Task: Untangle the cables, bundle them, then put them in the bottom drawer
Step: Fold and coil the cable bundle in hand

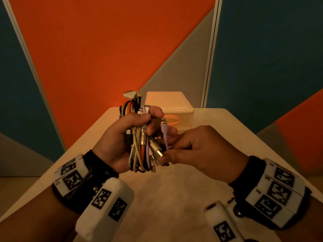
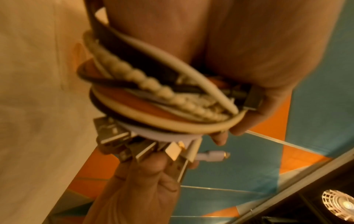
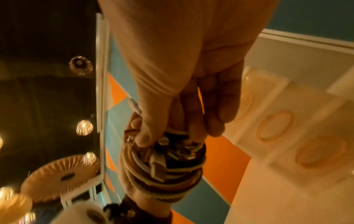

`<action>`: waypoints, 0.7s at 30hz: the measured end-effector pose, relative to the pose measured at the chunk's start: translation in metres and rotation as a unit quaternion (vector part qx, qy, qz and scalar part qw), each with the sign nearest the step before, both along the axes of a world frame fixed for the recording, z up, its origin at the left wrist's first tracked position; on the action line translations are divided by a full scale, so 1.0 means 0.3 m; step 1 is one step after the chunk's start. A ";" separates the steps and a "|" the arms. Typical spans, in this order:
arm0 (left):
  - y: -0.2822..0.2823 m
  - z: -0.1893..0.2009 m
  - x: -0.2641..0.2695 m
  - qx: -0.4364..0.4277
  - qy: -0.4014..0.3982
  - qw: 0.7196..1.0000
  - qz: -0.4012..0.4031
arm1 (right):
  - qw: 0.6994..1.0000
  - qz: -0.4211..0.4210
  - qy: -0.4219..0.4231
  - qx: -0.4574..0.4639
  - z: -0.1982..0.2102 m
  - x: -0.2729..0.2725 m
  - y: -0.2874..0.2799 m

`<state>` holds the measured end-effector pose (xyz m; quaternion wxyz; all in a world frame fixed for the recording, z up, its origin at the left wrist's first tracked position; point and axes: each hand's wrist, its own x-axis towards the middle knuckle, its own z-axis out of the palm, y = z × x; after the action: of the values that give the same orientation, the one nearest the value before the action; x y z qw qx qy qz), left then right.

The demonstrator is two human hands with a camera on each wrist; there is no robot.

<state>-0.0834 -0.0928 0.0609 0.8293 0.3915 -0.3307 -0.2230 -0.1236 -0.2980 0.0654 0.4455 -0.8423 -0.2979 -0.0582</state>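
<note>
Cables coiled, not yet stowed
left hand (image 1: 120,137) grips cable bundle (image 1: 139,147); right hand (image 1: 197,149) fingers pinch its plug ends; drawer unit (image 1: 173,110) on desk (image 1: 174,189) untouched

The left hand (image 1: 120,138) grips the cables (image 1: 139,137) in an upright bundle above the table (image 1: 174,189). The right hand (image 1: 201,151) pinches plug ends at the bundle's lower right. A drawer unit (image 1: 174,105) stands behind.
</note>
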 end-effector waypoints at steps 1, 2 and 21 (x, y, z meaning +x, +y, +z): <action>-0.002 0.000 0.000 0.005 -0.003 1.000 -0.002 | 1.000 -0.006 0.019 0.000 0.005 0.001 0.001; -0.003 -0.001 -0.001 0.008 -0.004 1.000 -0.005 | 0.999 -0.011 0.033 -0.003 0.008 0.001 0.002; -0.026 -0.038 -0.013 0.018 0.059 0.992 -0.108 | 0.973 -0.088 0.078 0.197 -0.042 -0.043 0.005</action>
<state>-0.0872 -0.1006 0.0495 0.8111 0.3547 -0.3175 -0.3399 -0.1364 -0.2966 0.0529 0.6181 -0.7626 -0.1689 -0.0888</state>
